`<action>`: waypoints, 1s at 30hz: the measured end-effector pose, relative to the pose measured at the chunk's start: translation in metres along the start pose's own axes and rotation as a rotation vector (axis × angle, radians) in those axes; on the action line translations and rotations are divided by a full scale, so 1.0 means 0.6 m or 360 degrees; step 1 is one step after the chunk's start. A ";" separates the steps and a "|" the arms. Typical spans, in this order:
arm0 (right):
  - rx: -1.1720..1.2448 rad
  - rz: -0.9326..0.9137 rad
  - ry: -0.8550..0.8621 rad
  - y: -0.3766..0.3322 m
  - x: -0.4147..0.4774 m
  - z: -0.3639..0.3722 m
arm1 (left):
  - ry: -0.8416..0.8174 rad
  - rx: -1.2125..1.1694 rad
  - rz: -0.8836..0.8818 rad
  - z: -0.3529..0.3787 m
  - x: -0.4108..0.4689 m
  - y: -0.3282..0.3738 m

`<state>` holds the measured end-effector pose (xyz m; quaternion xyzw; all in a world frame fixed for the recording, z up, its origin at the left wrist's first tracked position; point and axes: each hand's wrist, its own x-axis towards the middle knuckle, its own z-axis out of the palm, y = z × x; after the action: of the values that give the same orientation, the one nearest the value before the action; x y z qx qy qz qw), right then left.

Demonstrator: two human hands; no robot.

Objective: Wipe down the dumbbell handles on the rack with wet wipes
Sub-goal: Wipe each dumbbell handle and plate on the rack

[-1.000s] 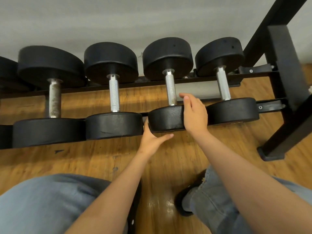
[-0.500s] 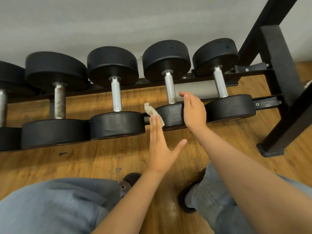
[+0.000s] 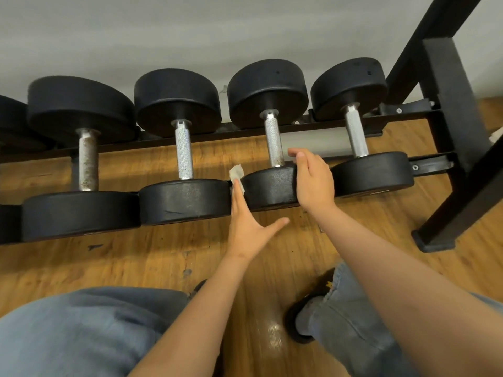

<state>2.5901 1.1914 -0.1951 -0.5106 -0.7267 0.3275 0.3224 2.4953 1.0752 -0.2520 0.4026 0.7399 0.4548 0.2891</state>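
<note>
Head view: left hand (image 3: pixel 249 227) presses wipe (image 3: pixel 237 176) against dumbbell (image 3: pixel 272 186) — right hand (image 3: pixel 313 183) steadies.

Even indoor light is falling from above; glare is showing on the wooden floor (image 3: pixel 275 331), and wide-angle distortion is bending the rack (image 3: pixel 449 85) at the edges.

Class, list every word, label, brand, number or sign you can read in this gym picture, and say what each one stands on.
None can be read.
Round black rubber dumbbell heads: no weight numbers or brand show on their faces.
Black metal rack: bare, only bolts.
Crumpled white wet wipe at the left hand: no print.
Dark shoe: a small yellow mark, too blurred to read.
</note>
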 end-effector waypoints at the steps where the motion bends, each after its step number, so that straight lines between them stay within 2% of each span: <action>1: -0.0004 -0.0003 0.0003 -0.001 0.000 -0.001 | 0.0007 0.0022 0.0010 0.001 0.002 -0.003; 6: -0.0016 -0.0006 0.0001 -0.005 -0.002 -0.003 | -0.0003 -0.0176 -0.0058 0.005 0.012 -0.014; 13: -0.0018 0.0033 -0.0007 -0.007 0.000 -0.004 | -0.0063 -0.0524 -0.0329 0.000 0.030 -0.030; 18: -0.0003 0.0028 0.0003 -0.006 0.000 -0.005 | -0.0010 -0.0514 -0.0319 0.003 -0.012 -0.005; 20: 0.0000 0.0022 0.0004 -0.007 -0.001 -0.006 | -0.0008 -0.0384 -0.0252 0.001 -0.044 0.012; 24: -0.0002 0.0020 0.0011 -0.007 -0.002 -0.003 | -0.0128 0.0020 0.0158 -0.017 -0.049 0.039; 30: -0.0018 0.0033 0.0027 -0.004 0.001 -0.002 | -0.0081 -0.0075 0.0240 -0.062 0.050 0.088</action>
<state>2.5897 1.1918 -0.1923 -0.5227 -0.7205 0.3222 0.3222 2.4681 1.0982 -0.1904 0.4618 0.6890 0.4821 0.2822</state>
